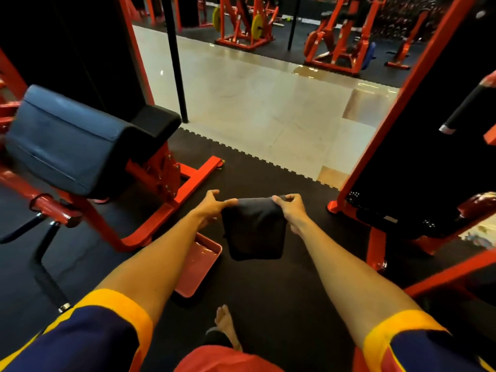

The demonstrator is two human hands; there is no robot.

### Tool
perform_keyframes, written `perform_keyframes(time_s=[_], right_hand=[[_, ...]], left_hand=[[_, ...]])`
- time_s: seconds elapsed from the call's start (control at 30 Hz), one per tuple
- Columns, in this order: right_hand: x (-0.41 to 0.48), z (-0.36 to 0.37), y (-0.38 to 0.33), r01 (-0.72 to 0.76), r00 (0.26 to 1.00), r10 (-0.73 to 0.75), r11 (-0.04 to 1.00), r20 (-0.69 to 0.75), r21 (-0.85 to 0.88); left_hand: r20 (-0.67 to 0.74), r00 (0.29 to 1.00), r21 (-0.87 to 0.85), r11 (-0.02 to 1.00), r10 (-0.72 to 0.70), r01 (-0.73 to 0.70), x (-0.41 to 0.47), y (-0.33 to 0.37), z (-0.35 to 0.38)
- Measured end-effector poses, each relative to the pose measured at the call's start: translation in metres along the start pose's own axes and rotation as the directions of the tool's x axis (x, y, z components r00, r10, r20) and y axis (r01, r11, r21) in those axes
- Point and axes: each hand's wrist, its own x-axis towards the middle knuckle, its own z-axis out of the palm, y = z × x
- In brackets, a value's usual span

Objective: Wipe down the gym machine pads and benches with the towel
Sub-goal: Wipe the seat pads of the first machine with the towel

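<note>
While the blue pad (pixel 67 135) of the red machine sits at the left of the scene, tilted on its frame, I hold the towel well apart from it, out over the dark rubber floor (pixel 268 173). The pad's long axis looks to run across my view, from the near left toward its black end block (pixel 158 122) farther right, though the wide lens bends that line and I would not swear to it. Next along, my left hand (pixel 212 208) pinches the towel's upper left corner between thumb and fingers. The towel (pixel 255 232), dark and folded over, hangs between both hands, touching no pad or bench. My right hand (pixel 290 208) pinches the opposite corner in the same way. At the far right stands a second machine (pixel 429 162) with a black upright; I cannot make out its padding from here. The blue pad lies to the left of and beyond the hands, so the left hand is the nearer of the two. My judgement is that the coming move calls for swinging the towel left and away from me, then laying it flat on the blue face.
</note>
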Motion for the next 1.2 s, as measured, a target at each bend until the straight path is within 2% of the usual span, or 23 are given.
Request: perform_keyframes(time_s=[0.1,0.2,0.27,0.37,0.47,0.53,0.6,0.7,0.8,0.9,0.97,1.13,1.2], right_hand=[[0.06,0.004,-0.009,0.009,0.997,-0.012,0.999,0.075,0.047],[0.11,0.01,-0.022,0.027,0.964,-0.027,1.0,0.265,0.007],[0.15,0.017,-0.036,0.083,0.943,-0.037,0.988,0.331,-0.128],[0.199,0.023,-0.056,0.231,0.941,-0.09,0.874,0.326,-0.427],[0.252,0.034,-0.087,0.267,0.949,-0.141,0.839,0.283,-0.474],[0.283,0.039,-0.102,0.299,0.948,-0.19,0.809,0.256,-0.506],[0.31,0.044,-0.112,0.309,0.94,-0.174,0.801,0.295,-0.513],[0.35,0.061,-0.14,0.263,0.933,-0.094,0.838,0.348,-0.478],[0.394,0.08,-0.158,0.198,0.923,-0.049,0.911,0.382,-0.361],[0.441,0.097,-0.172,0.181,0.872,0.029,0.909,0.489,-0.375],[0.483,0.111,-0.185,0.23,0.829,0.042,0.884,0.558,-0.408],[0.548,0.155,-0.232,0.273,0.838,-0.032,0.889,0.545,-0.367],[0.56,0.176,-0.241,0.296,0.833,-0.065,0.891,0.549,-0.344]], left_hand=[[0.099,0.994,0.131,0.989,0.048,-0.061,0.048,0.015,-0.003],[0.057,0.989,0.364,0.92,0.135,-0.147,0.092,0.028,-0.009],[0.006,0.987,0.462,0.874,0.164,-0.148,0.132,0.042,-0.015],[-0.03,0.987,0.499,0.858,0.155,-0.12,0.18,0.058,-0.024],[-0.001,0.994,0.42,0.902,0.108,-0.098,0.221,0.084,-0.038],[0.015,0.991,0.287,0.949,0.134,-0.132,0.242,0.094,-0.044],[-0.044,0.988,0.107,0.984,0.146,-0.141,0.265,0.101,-0.047],[-0.096,0.988,-0.162,0.978,0.118,-0.132,0.305,0.128,-0.05],[-0.178,0.98,-0.31,0.94,0.09,-0.143,0.342,0.152,-0.052],[-0.243,0.969,-0.36,0.923,0.049,-0.137,0.373,0.168,-0.057],[-0.3,0.954,-0.382,0.912,0.028,-0.147,0.401,0.175,-0.065],[-0.459,0.887,-0.473,0.86,-0.054,-0.193,0.445,0.216,-0.087],[-0.473,0.879,-0.497,0.842,-0.06,-0.211,0.455,0.231,-0.096]])
